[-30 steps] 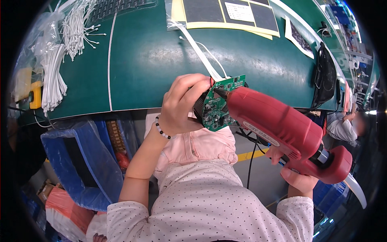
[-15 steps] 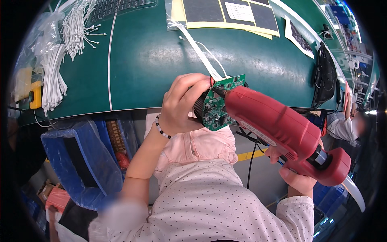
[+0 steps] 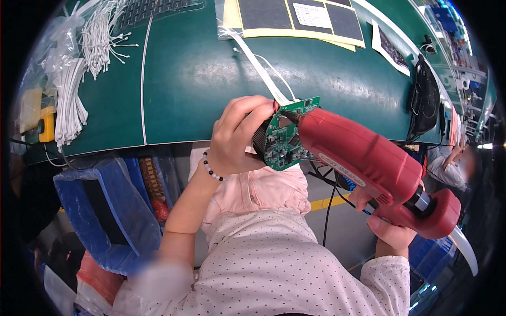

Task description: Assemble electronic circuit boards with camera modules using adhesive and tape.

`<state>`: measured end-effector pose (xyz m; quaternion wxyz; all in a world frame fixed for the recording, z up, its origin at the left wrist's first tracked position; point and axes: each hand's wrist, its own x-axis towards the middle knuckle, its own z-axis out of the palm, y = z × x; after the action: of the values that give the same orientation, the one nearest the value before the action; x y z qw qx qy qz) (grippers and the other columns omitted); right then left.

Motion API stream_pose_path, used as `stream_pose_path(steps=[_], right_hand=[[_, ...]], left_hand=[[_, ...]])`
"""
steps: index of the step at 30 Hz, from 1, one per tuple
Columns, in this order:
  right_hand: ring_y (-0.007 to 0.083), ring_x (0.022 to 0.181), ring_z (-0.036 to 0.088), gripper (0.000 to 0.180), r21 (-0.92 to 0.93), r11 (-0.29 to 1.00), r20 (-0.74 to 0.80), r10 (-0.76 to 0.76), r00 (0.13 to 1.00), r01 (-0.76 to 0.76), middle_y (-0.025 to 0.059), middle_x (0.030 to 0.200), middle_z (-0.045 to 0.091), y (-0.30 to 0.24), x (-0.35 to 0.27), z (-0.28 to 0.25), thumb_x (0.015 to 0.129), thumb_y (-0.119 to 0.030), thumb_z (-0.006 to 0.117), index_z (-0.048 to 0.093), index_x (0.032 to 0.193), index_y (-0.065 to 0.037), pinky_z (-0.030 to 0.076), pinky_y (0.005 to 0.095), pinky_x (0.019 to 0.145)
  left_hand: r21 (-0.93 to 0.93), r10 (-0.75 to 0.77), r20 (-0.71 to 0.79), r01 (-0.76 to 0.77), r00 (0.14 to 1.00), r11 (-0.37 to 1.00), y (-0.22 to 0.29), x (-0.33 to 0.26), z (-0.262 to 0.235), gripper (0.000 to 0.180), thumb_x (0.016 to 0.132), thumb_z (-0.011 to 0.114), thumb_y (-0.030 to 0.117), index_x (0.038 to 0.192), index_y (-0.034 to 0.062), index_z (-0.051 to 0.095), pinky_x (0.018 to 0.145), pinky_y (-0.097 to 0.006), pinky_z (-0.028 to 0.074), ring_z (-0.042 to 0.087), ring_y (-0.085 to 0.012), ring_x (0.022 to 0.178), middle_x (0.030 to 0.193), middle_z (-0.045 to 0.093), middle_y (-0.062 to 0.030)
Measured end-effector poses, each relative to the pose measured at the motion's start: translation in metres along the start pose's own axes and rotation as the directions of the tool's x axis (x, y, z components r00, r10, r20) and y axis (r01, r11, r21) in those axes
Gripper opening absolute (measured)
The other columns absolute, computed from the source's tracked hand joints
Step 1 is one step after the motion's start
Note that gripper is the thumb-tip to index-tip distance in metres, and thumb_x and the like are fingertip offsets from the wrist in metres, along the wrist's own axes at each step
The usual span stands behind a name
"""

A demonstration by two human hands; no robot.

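The gun (image 3: 363, 155) our right hand (image 3: 391, 233) grips shifts slightly from our left hand (image 3: 236, 134), which clasps the board (image 3: 282, 147); likely gluing, we next need steadiness.

Free tabletop (image 3: 184, 79) left of white cables (image 3: 262, 67)

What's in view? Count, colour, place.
Red plastic glue gun: one, red, centre right
Green circuit board: one, green, centre
Long white leads: at least two, white, upper centre
White cable bundles: two, white, upper left
Blocky yellow device: one, yellow, left
Yellow-edged dark sheets: count unclear, grey, top
Limp black pouch: one, black, right
Green table: one, green, upper half
Plastic-wrapped blue bin: one, blue, lower left
Co-worker: at least one, pale top, far right
Left hand: one, bare, on board
Right hand: one, bare, on gun
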<state>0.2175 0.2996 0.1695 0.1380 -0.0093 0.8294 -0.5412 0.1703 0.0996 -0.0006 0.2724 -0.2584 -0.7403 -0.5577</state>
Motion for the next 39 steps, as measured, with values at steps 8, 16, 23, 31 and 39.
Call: stream_pose_path(steps=[8, 16, 23, 31, 39], right_hand=[[0.02, 0.051, 0.055, 0.024, -0.022, 1.0, -0.014, 0.005, 1.0, -0.005, 0.0036, 0.061, 0.057, 0.003, 0.002, -0.001, 0.042, -0.016, 0.056, 0.056, 0.063, -0.006, 0.044, 0.0267, 0.053], [0.017, 0.071, 0.053, 0.037, -0.134, 0.965, -0.203, 0.194, 0.96, -0.224, 0.0004, 0.08, 0.058, 0.008, -0.019, -0.009, 0.039, -0.022, 0.063, 0.059, 0.075, -0.011, 0.042, 0.029, 0.066], [0.0167, 0.077, 0.054, 0.046, 0.033, 0.966, -0.19, 0.257, 0.947, -0.255, 0.0021, 0.086, 0.056, 0.014, -0.022, -0.009, 0.04, -0.015, 0.067, 0.055, 0.085, -0.01, 0.044, 0.0302, 0.071], [0.0177, 0.078, 0.056, 0.046, 0.288, 0.928, -0.169, 0.291, 0.942, -0.235, 0.0071, 0.088, 0.057, 0.017, -0.024, -0.011, 0.043, -0.004, 0.063, 0.046, 0.086, -0.007, 0.044, 0.0312, 0.076], [0.0184, 0.077, 0.057, 0.047, 0.377, 0.9, -0.108, 0.277, 0.955, -0.219, 0.0081, 0.085, 0.058, 0.014, -0.022, -0.008, 0.044, -0.003, 0.063, 0.045, 0.087, -0.006, 0.045, 0.0324, 0.076]], left_hand=[[0.003, 0.008, -0.024, -0.008, 1.0, 1.0, -0.001, -0.002, 0.001, 0.065, 0.046, 0.077, 0.012, 0.104, 0.0024, 0.05, 0.071, -0.035, 0.047, 0.055, -0.0298, 0.084, 0.099, 0.052, -0.0116], [0.016, 0.022, -0.026, -0.021, 0.999, 1.0, -0.002, -0.001, 0.002, 0.066, 0.046, 0.077, 0.013, 0.105, 0.0027, 0.05, 0.071, -0.035, 0.047, 0.055, -0.0292, 0.084, 0.098, 0.053, -0.0115], [0.017, 0.022, -0.025, -0.022, 0.999, 1.0, -0.001, -0.001, 0.002, 0.066, 0.046, 0.077, 0.013, 0.106, 0.0026, 0.05, 0.071, -0.035, 0.047, 0.055, -0.0287, 0.084, 0.098, 0.053, -0.0111], [0.023, 0.022, -0.007, -0.022, 1.0, 0.999, -0.002, -0.002, 0.001, 0.067, 0.045, 0.077, 0.013, 0.106, 0.0024, 0.049, 0.072, -0.035, 0.046, 0.054, -0.0293, 0.084, 0.099, 0.052, -0.0116], [0.012, 0.013, -0.008, -0.013, 1.0, 1.0, -0.002, -0.002, 0.001, 0.068, 0.046, 0.078, 0.013, 0.106, 0.0026, 0.049, 0.072, -0.036, 0.046, 0.054, -0.0296, 0.084, 0.1, 0.052, -0.0119]])
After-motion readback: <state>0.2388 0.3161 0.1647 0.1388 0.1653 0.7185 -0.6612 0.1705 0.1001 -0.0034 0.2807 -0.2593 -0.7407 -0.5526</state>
